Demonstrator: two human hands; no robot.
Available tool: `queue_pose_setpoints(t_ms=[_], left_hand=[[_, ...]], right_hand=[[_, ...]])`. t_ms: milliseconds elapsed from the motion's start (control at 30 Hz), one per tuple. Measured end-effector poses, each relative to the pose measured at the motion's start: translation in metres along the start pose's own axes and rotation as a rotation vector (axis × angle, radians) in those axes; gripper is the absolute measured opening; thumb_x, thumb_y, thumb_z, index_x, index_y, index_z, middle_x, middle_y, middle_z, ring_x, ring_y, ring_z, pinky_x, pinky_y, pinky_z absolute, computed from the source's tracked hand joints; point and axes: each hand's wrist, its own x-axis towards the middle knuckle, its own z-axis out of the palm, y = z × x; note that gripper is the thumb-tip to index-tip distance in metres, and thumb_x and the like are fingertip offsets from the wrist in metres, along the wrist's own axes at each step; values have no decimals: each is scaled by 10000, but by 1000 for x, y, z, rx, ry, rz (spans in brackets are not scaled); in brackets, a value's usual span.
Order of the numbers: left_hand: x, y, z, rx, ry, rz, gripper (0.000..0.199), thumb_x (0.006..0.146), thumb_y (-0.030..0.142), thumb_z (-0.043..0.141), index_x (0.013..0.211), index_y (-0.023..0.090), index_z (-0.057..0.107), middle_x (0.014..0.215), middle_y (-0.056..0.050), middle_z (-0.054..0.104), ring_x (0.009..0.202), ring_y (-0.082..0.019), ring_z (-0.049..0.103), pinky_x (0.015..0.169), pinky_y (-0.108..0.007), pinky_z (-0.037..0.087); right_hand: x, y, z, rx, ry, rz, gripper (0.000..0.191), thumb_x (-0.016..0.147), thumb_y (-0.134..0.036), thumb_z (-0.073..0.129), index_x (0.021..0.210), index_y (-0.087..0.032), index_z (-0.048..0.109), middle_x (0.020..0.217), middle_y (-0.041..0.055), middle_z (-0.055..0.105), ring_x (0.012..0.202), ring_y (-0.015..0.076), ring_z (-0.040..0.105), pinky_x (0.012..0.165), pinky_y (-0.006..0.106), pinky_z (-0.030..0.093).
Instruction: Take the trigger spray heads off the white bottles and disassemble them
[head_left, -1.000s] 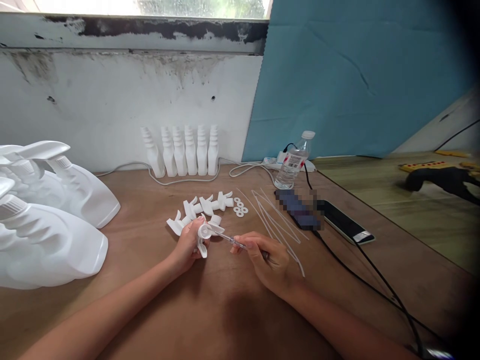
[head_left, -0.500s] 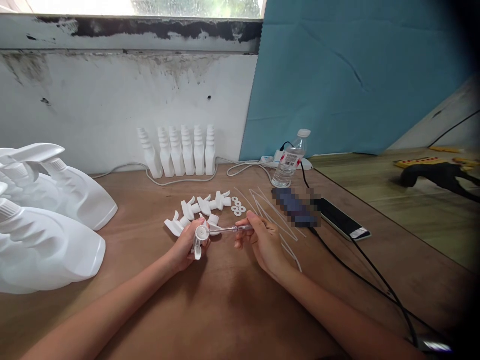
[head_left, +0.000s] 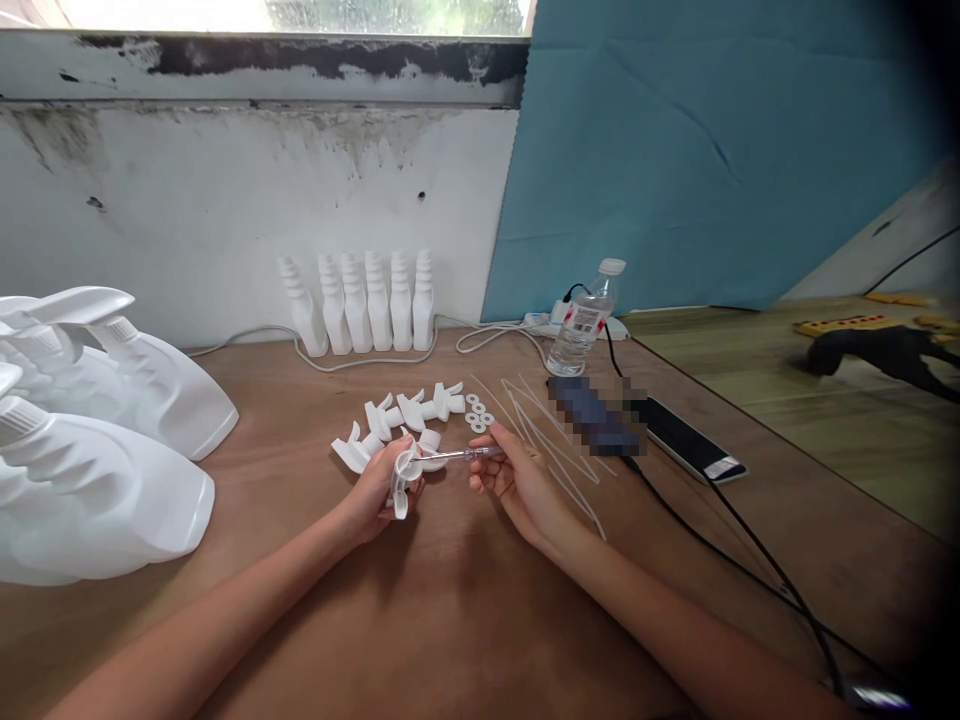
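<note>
My left hand (head_left: 375, 492) is closed around a white spray trigger head (head_left: 400, 500). Its round collar opening is turned toward the right. In my right hand (head_left: 523, 482) is a slim screwdriver (head_left: 454, 456) with a clear handle, gripped between thumb and fingers. The metal shaft points left and its tip reaches the collar opening; how deep it goes I cannot tell. Just behind my left hand lie several more white trigger heads (head_left: 382, 415) in a loose group. To their right is a cluster of small white washers (head_left: 475, 412).
Thin white tubes (head_left: 544, 440) lie right of the washers. Behind them stands a water bottle (head_left: 581, 325), near a blurred-out object (head_left: 596, 415) and a phone (head_left: 690, 440) with cables. Small white bottles (head_left: 375, 305) line the wall. Large white spray bottles (head_left: 127, 480) occupy the left side.
The trigger head has turned in my left hand, so its opening faces more to the right. The screwdriver tip has moved slightly left, into the collar opening.
</note>
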Motion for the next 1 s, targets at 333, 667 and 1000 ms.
queue_pose_setpoints(t_ms=[333,667,1000], left_hand=[[-2,-1,3,62,48,24,384,857,552,505,768,180,481,513,31,478,340,-56,302,267,-135,142],[-13,-4,-2,249,108,324,365,848,530,537,771,176,494,524,59,386,395,-44,277,331,-132,211],[-7,44,-34,568,356,785,369,904,514,435,972,193,603,740,-10,553,537,-98,475,479,-208,384]], right_hand=[[7,1,-6,138,-88,263,271,791,-417,673,809,-148,704,651,32,668,529,108,612,507,204,483],[43,-15,-41,-327,366,-431,388,774,-512,623,606,-161,616,460,-43,437,399,76,354,391,221,252],[29,-17,-37,-783,254,-752,385,895,-466,493,691,-170,632,592,-4,532,566,136,483,536,251,338]])
